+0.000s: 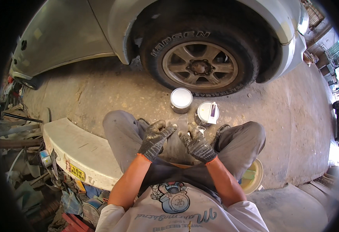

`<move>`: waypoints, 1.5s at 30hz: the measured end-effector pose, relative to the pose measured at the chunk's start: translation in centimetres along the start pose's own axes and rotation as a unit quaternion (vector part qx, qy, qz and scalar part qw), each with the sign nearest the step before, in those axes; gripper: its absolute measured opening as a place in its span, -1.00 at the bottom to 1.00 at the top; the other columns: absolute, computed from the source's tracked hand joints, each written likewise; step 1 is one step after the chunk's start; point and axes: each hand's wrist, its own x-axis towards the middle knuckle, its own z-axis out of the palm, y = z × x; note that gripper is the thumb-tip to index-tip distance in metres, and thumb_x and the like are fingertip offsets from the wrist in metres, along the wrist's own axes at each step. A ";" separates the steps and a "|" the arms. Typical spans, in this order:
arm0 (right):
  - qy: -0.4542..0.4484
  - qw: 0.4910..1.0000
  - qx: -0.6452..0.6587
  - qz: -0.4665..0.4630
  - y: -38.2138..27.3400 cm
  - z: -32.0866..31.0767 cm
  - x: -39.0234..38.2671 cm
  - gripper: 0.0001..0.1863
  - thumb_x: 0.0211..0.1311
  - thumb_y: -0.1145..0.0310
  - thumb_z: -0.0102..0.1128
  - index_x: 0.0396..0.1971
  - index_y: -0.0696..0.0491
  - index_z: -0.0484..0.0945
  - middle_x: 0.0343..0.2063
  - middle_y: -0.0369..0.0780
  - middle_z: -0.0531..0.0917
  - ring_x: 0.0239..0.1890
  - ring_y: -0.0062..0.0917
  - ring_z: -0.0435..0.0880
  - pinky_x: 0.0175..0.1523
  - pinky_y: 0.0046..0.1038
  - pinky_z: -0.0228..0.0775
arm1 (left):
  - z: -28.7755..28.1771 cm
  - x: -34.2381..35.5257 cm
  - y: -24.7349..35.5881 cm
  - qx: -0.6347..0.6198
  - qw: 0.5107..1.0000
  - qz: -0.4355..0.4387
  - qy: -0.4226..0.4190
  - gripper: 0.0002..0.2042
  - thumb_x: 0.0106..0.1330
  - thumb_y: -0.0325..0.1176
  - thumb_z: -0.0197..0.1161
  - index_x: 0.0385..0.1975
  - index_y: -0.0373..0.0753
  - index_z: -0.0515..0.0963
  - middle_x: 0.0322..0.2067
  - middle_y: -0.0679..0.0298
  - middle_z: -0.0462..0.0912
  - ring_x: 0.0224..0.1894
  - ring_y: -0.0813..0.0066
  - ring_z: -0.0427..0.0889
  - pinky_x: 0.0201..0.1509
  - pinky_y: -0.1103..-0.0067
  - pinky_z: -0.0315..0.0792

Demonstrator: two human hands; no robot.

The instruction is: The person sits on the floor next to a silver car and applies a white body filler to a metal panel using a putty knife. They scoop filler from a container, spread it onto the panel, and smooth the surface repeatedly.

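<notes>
Both my hands wear dark, dirt-stained work gloves with orange cuffs and are raised between my bent knees. A thin grey sheet point(178, 140) hangs between them; its exact kind is unclear. My left hand point(156, 140) pinches its left side, thumb and fingers pressed together. Closed on the opposite edge is my right hand point(197, 144). Just beyond stand two cans, a lidded can point(181, 98) on the left and a second can point(204, 113) with a white tube point(213, 113) lying across its lid. Something small and white shows behind my right fingers, too small to name.
A silver car's wheel point(200, 67) and fender are close ahead. On my left lies a pale bumper point(85, 149) beside heaped scrap point(32, 181). A pale bucket point(254, 176) stands by my right thigh. Dusty concrete floor point(289, 120) stretches to the right.
</notes>
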 end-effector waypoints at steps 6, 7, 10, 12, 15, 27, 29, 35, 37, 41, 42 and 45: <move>-0.327 0.937 0.075 0.099 -2.2 -1.8 0.4 -0.69 0.32 0.28 0.01 -0.03 0.08 0.52 -0.02 -0.03 0.53 0.03 -0.17 0.50 0.05 -0.24 0.39 | -0.8 0.6 0.9 -0.114 0.993 -0.044 -0.006 -0.83 0.33 -0.25 0.20 -0.31 -0.22 0.56 -0.41 0.36 0.60 -0.37 0.62 0.53 -0.29 0.66 0.43; -0.292 0.939 0.125 0.133 -2.3 -2.1 0.5 -0.65 0.31 0.24 0.04 -0.01 0.13 0.49 -0.06 -0.01 0.55 -0.01 -0.14 0.52 0.05 -0.26 0.38 | -0.9 0.6 1.1 -0.159 0.986 -0.055 0.018 -0.83 0.35 -0.26 0.16 -0.26 -0.23 0.56 -0.37 0.30 0.62 -0.34 0.56 0.58 -0.25 0.61 0.48; -0.156 0.958 0.200 0.135 -2.2 -2.2 0.8 -0.72 0.25 0.30 0.15 -0.13 0.14 0.50 -0.27 -0.05 0.59 -0.17 -0.21 0.56 -0.07 -0.27 0.38 | -1.0 0.0 1.6 -0.314 0.930 -0.181 0.057 -0.81 0.37 -0.23 0.14 -0.22 -0.20 0.55 -0.37 0.28 0.64 -0.38 0.54 0.62 -0.33 0.61 0.54; -0.199 0.950 0.114 0.211 -1.8 -2.2 0.8 -0.58 0.28 0.23 0.11 0.04 0.18 0.41 -0.07 0.00 0.56 -0.02 -0.13 0.53 0.04 -0.26 0.37 | -0.7 -0.8 1.3 -0.305 0.930 -0.204 0.022 -0.81 0.37 -0.21 0.15 -0.22 -0.19 0.55 -0.42 0.34 0.62 -0.45 0.61 0.59 -0.42 0.66 0.50; -0.201 0.957 0.089 0.192 -1.5 -2.2 0.4 -0.57 0.30 0.24 0.08 0.08 0.17 0.39 -0.04 0.02 0.54 0.02 -0.14 0.51 0.10 -0.26 0.34 | -0.2 -1.9 -0.1 -0.241 0.956 -0.163 -0.025 -0.80 0.36 -0.18 0.17 -0.23 -0.16 0.56 -0.54 0.48 0.51 -0.62 0.73 0.39 -0.62 0.73 0.28; -0.291 0.950 -0.061 0.092 -2.8 -3.6 -0.3 -0.59 0.27 0.25 0.02 0.07 0.11 0.43 0.18 0.07 0.32 0.19 -0.08 0.35 0.27 -0.25 0.21 | -1.6 -2.0 -1.7 -0.379 0.907 -0.182 -0.015 -0.80 0.37 -0.28 0.14 -0.15 -0.23 0.56 -0.41 0.34 0.65 -0.47 0.57 0.63 -0.49 0.60 0.53; -0.290 0.949 -0.008 0.124 -2.3 -3.3 0.0 -0.61 0.25 0.25 0.02 0.04 0.08 0.46 0.17 0.07 0.34 0.17 -0.07 0.36 0.24 -0.24 0.24 | -1.8 -2.3 -1.6 -0.373 0.902 -0.213 -0.040 -0.81 0.36 -0.31 0.14 -0.16 -0.24 0.57 -0.36 0.33 0.65 -0.42 0.56 0.63 -0.41 0.61 0.55; -0.270 0.958 0.059 0.082 -1.0 -2.5 0.7 -0.62 0.27 0.19 0.10 -0.02 0.12 0.49 -0.08 0.05 0.53 0.00 -0.09 0.50 0.09 -0.23 0.35 | -2.1 -2.9 -2.6 -0.209 0.967 -0.148 -0.009 -0.79 0.31 -0.33 0.20 -0.12 -0.25 0.56 -0.28 0.36 0.62 -0.30 0.57 0.60 -0.28 0.58 0.57; -0.208 0.965 0.051 0.150 -0.1 -2.7 1.1 -0.62 0.26 0.17 0.13 -0.05 0.12 0.51 -0.07 0.03 0.53 -0.01 -0.12 0.50 0.07 -0.24 0.36 | -2.7 -2.3 -3.0 -0.250 0.956 -0.128 0.079 -0.79 0.32 -0.32 0.20 -0.13 -0.24 0.57 -0.30 0.35 0.61 -0.32 0.56 0.60 -0.35 0.58 0.57; 0.004 0.871 0.316 0.377 3.3 -3.5 2.3 -0.70 0.31 0.25 0.11 -0.06 0.09 0.53 -0.21 -0.18 0.58 -0.16 -0.34 0.55 -0.02 -0.29 0.38 | -4.6 -0.1 -3.4 -0.072 0.981 -0.052 0.173 -0.79 0.37 -0.23 0.14 -0.19 -0.22 0.56 -0.41 0.34 0.55 -0.51 0.56 0.57 -0.56 0.64 0.50; 0.101 0.817 0.399 0.404 4.0 -3.4 2.4 -0.71 0.32 0.25 0.11 -0.06 0.08 0.52 -0.25 -0.21 0.57 -0.20 -0.38 0.55 -0.05 -0.32 0.39 | -4.9 0.4 -3.5 -0.028 0.982 -0.059 0.176 -0.78 0.37 -0.21 0.13 -0.20 -0.22 0.56 -0.43 0.34 0.54 -0.54 0.57 0.56 -0.59 0.66 0.48; 0.078 0.982 0.041 0.169 5.5 -2.8 2.1 -0.70 0.32 0.32 0.06 -0.01 0.09 0.49 -0.31 -0.16 0.59 -0.26 -0.27 0.56 -0.11 -0.43 0.43 | -3.8 1.0 -3.8 0.023 0.989 -0.021 0.141 -0.72 0.38 -0.14 0.12 -0.20 -0.26 0.51 -0.54 0.36 0.47 -0.71 0.62 0.44 -0.67 0.68 0.33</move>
